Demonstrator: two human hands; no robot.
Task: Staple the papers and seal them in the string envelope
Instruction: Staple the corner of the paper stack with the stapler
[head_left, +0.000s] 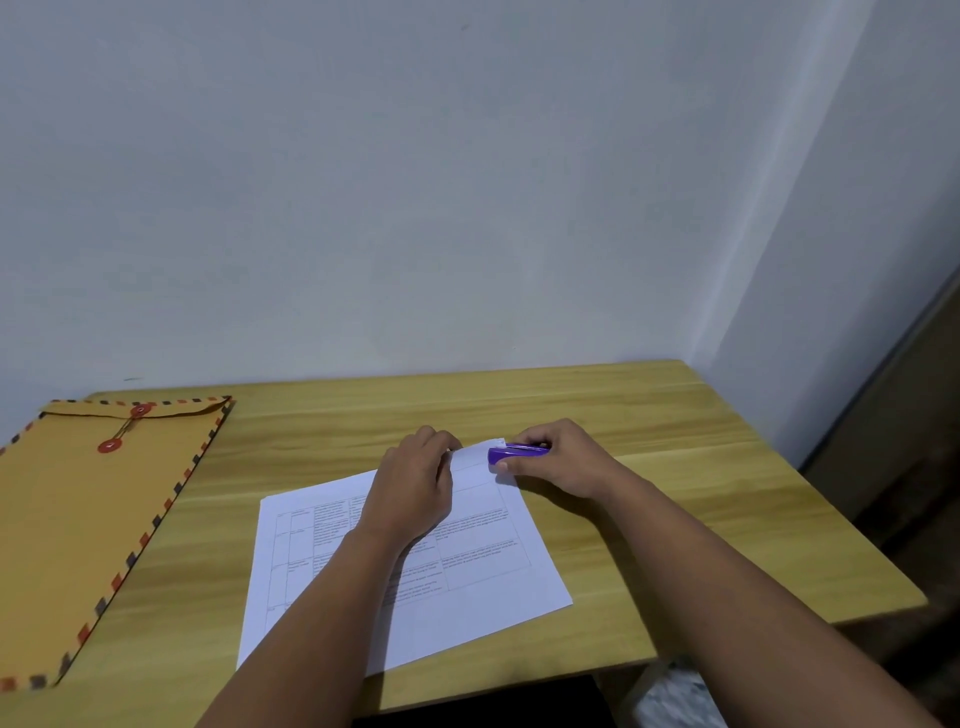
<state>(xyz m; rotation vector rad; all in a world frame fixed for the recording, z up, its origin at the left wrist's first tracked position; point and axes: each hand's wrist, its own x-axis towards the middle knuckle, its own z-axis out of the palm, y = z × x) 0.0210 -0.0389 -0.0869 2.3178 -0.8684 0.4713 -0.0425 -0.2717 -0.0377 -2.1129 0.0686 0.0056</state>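
Printed papers (483, 571) flat on wooden desk (649, 415), far corner pinched by left hand (415, 483); purple stapler (517, 453) gripped there in right hand (561, 460); string envelope (88, 519) well left.

We seem to be at a plain desk in a home room or small office. The wooden desk (597, 410) is pushed into a corner, with a bare pale wall (415, 182) from 10 to 2 o'clock. Office supplies lie on it: printed papers (467, 582) at 6 o'clock, a stapler (517, 453) at 12, a string envelope (78, 519) at 9.
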